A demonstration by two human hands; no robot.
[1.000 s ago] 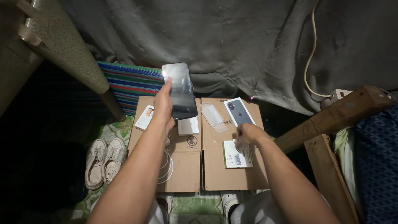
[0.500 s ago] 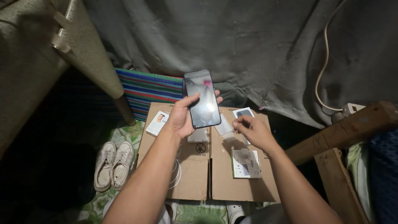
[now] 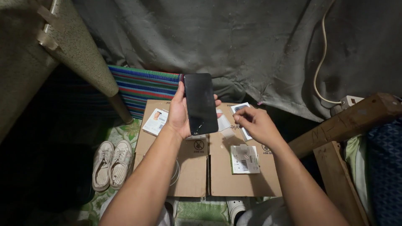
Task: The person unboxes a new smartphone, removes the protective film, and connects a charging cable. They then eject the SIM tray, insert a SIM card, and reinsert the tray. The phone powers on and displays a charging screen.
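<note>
My left hand [image 3: 178, 115] holds a black smartphone [image 3: 200, 103] upright, its dark screen facing me, above a flattened cardboard box [image 3: 222, 175]. My right hand [image 3: 256, 124] hovers just right of the phone with its fingertips pinched together; whether a small thing is between them cannot be made out. Under that hand lie a clear plastic film [image 3: 224, 124] and a white phone box [image 3: 243, 109] with a phone picture on its lid. A small white-and-green package with a barcode [image 3: 244, 159] lies nearer to me on the cardboard.
A small card with a portrait [image 3: 155, 121] lies at the cardboard's left corner, a white cable [image 3: 175, 173] near my left arm. Pale sneakers [image 3: 109, 163] sit on the floor to the left. A striped mat [image 3: 142, 86], grey cloth, a wooden beam [image 3: 347, 121] and a power strip [image 3: 345, 101] surround the spot.
My left hand has brought the phone lower and turned its screen toward me. My right hand left the barcode package and rose up beside the phone.
</note>
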